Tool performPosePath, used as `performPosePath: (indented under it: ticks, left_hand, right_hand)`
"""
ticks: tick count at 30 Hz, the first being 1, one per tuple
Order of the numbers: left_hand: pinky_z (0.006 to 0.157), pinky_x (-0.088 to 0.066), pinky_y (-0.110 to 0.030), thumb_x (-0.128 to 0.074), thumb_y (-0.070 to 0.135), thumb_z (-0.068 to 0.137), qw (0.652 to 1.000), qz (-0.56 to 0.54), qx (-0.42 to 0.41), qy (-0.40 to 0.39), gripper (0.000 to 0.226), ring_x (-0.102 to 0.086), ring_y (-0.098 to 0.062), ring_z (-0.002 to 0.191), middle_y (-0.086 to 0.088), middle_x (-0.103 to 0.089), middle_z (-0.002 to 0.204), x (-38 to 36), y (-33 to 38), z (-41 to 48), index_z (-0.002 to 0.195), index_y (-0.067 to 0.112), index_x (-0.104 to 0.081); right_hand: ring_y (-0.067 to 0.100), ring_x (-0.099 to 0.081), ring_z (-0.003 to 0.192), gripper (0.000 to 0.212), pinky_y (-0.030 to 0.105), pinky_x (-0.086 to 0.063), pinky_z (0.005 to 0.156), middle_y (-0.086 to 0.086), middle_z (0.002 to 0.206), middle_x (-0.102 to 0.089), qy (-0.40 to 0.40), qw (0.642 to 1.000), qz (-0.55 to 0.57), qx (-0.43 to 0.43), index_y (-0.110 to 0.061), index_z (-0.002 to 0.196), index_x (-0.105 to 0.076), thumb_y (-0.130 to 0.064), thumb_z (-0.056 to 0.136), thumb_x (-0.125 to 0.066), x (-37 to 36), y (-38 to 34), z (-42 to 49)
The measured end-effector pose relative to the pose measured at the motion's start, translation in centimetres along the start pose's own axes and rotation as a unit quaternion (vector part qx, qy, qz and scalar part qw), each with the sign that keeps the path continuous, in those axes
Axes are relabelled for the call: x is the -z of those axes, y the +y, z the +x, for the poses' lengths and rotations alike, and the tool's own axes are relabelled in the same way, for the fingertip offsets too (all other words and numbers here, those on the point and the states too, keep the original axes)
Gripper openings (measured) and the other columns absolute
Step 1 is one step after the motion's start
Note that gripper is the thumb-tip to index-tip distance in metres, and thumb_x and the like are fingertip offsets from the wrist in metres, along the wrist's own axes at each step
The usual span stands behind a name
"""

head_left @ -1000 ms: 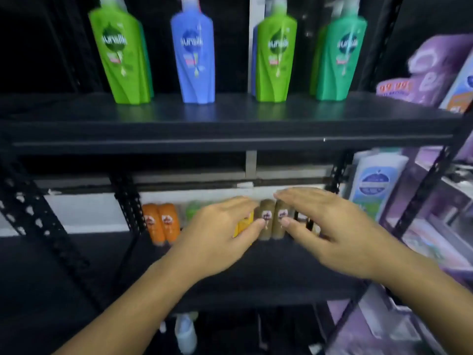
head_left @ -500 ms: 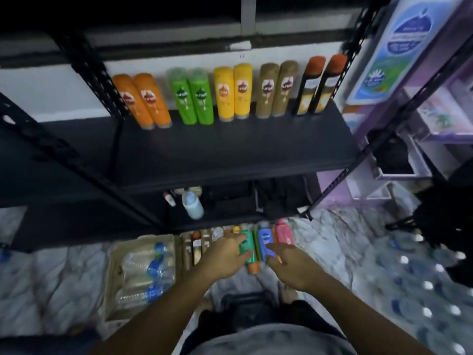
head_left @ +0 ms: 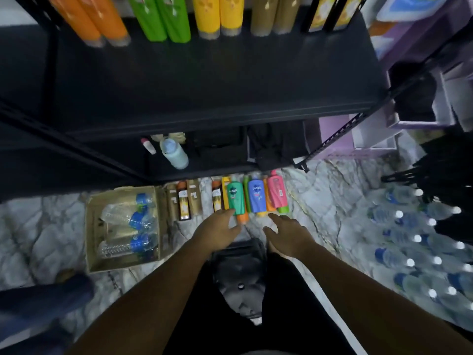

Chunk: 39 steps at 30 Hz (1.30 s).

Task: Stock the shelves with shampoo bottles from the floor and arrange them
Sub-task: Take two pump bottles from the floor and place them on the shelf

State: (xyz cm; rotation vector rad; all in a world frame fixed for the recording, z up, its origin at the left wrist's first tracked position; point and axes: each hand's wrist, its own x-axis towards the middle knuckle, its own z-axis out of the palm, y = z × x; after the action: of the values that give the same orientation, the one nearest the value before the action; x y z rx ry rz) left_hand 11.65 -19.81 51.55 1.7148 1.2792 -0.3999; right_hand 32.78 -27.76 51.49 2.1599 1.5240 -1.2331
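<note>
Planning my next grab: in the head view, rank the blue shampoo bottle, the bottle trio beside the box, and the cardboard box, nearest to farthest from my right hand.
1. Blue shampoo bottle, just beyond the right hand.
2. Bottle trio, further left.
3. Cardboard box, far left.

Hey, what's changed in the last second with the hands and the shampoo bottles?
Both hands left the brown bottles on the shelf and dropped to the row lying on the floor. The left hand is at the teal bottle's capped end, the right hand open just short of the blue bottle. Neither bottle is lifted. Shelf row and floor bottles stayed put.
</note>
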Motion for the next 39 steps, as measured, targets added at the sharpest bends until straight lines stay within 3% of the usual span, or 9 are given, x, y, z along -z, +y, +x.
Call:
performPosePath:
  ticks: [7, 13, 16, 20, 24, 27, 30, 33, 39]
  left_hand:
    - [0.098, -0.041, -0.030, -0.054, 0.048, 0.103, 1.000, -0.014, 0.020, 0.011, 0.061, -0.050, -0.025, 0.135, -0.010, -0.049, 0.153, -4.3, -3.4, 10.6, 0.156, 0.020, -0.041]
    - [0.105, -0.044, -0.035, -0.055, 0.051, 0.101, 0.998, -0.022, 0.055, 0.018, 0.070, -0.047, -0.028, 0.141, -0.008, -0.044, 0.160, -10.4, -10.0, 24.1, 0.161, 0.022, -0.030]
    - [0.097, -0.047, -0.034, -0.057, 0.051, 0.100, 0.996, -0.038, 0.073, 0.030, 0.070, -0.055, -0.030, 0.132, -0.010, -0.053, 0.151, -13.6, -13.4, 31.1, 0.159, 0.022, -0.032]
    - [0.091, -0.057, -0.042, -0.060, 0.065, 0.086, 0.986, -0.113, 0.097, 0.074, 0.077, -0.066, -0.030, 0.113, -0.005, -0.064, 0.134, -17.0, -17.3, 39.6, 0.150, 0.029, -0.039]
    - [0.080, -0.058, -0.038, -0.072, 0.067, 0.079, 0.968, -0.173, 0.121, 0.137, 0.081, -0.070, -0.029, 0.101, -0.004, -0.064, 0.128, -19.1, -19.7, 46.1, 0.141, 0.027, -0.038]
    - [0.081, -0.056, -0.034, -0.077, 0.077, 0.066, 0.964, -0.185, 0.125, 0.145, 0.106, -0.068, -0.029, 0.109, -0.002, -0.060, 0.130, -20.0, -20.7, 49.0, 0.149, 0.029, -0.033]
    - [0.092, -0.058, -0.046, -0.078, 0.082, 0.052, 0.963, -0.169, 0.139, 0.157, 0.121, -0.061, -0.032, 0.116, -0.006, -0.048, 0.134, -20.4, -21.1, 50.3, 0.152, 0.035, -0.029]
    - [0.098, -0.055, -0.050, -0.084, 0.077, 0.051, 0.966, -0.142, 0.140, 0.164, 0.124, -0.056, -0.035, 0.122, -0.009, -0.042, 0.136, -20.5, -21.0, 51.2, 0.152, 0.029, -0.031]
    - [0.091, -0.056, -0.050, -0.090, 0.061, 0.050, 0.961, -0.167, 0.132, 0.178, 0.105, -0.059, -0.032, 0.108, -0.006, -0.044, 0.124, -20.2, -20.4, 51.7, 0.132, 0.022, -0.039]
  right_hand:
    - [0.032, -0.042, 0.138, 0.061, 0.046, -0.040, 0.109, 0.008, 0.151, -0.046, -0.011, 0.996, 0.073, -0.044, -0.032, 0.159, -0.027, -0.050, 0.102, -0.042, -4.9, 4.9, 10.6]
    - [0.028, -0.060, 0.122, 0.061, 0.039, -0.048, 0.102, 0.008, 0.147, -0.052, -0.014, 0.990, 0.129, -0.059, -0.034, 0.156, -0.033, -0.054, 0.099, -0.047, -11.1, 8.9, 24.1]
    - [0.030, -0.053, 0.133, 0.062, 0.033, -0.042, 0.104, 0.011, 0.149, -0.052, 0.000, 0.988, 0.141, -0.061, -0.028, 0.156, -0.035, -0.050, 0.101, -0.051, -14.3, 10.8, 31.7]
    - [0.033, -0.062, 0.117, 0.067, 0.029, -0.043, 0.086, 0.016, 0.137, -0.060, 0.045, 0.985, 0.158, -0.058, -0.027, 0.157, -0.034, -0.047, 0.098, -0.058, -18.0, 12.4, 40.8]
    - [0.036, -0.054, 0.127, 0.083, 0.039, -0.045, 0.104, 0.014, 0.145, -0.048, 0.078, 0.982, 0.167, -0.030, -0.028, 0.157, -0.027, -0.057, 0.087, -0.062, -20.5, 12.8, 47.0]
    - [0.036, -0.055, 0.124, 0.096, 0.048, -0.048, 0.104, 0.014, 0.140, -0.047, 0.116, 0.975, 0.190, -0.018, -0.026, 0.152, -0.029, -0.069, 0.073, -0.061, -21.5, 13.1, 50.4]
    - [0.037, -0.046, 0.131, 0.096, 0.035, -0.049, 0.092, 0.017, 0.147, -0.034, 0.109, 0.979, 0.170, -0.035, -0.026, 0.158, -0.017, -0.056, 0.085, -0.071, -21.2, 13.1, 52.9]
    - [0.036, -0.053, 0.122, 0.089, 0.032, -0.047, 0.081, 0.017, 0.140, -0.039, 0.102, 0.979, 0.166, -0.053, -0.019, 0.150, -0.028, -0.053, 0.083, -0.075, -20.7, 13.5, 54.8]
    - [0.033, -0.061, 0.107, 0.086, 0.043, -0.054, 0.094, 0.016, 0.125, -0.056, 0.107, 0.973, 0.199, -0.056, -0.019, 0.137, -0.038, -0.052, 0.072, -0.084, -20.4, 13.2, 55.6]
